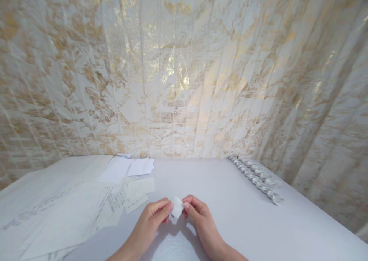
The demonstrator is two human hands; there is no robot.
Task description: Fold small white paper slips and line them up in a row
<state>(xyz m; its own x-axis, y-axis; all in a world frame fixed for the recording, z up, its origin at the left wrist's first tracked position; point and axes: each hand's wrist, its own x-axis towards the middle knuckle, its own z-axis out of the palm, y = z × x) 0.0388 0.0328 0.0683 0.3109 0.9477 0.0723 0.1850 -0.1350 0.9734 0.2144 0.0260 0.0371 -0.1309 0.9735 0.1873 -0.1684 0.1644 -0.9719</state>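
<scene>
A small white folded piece of paper (177, 207) is pinched between both hands just above the white table (230, 215). My left hand (152, 218) grips its left side with closed fingers. My right hand (198, 215) pinches its right side with thumb and forefinger. Both hands sit near the table's front middle.
Several printed paper sheets (71, 211) lie spread over the table's left half, with smaller white slips (140, 167) near the back. A row of small folded white pieces (257, 178) runs along the right back edge. A gold-and-white patterned curtain (184, 69) hangs behind and to the right.
</scene>
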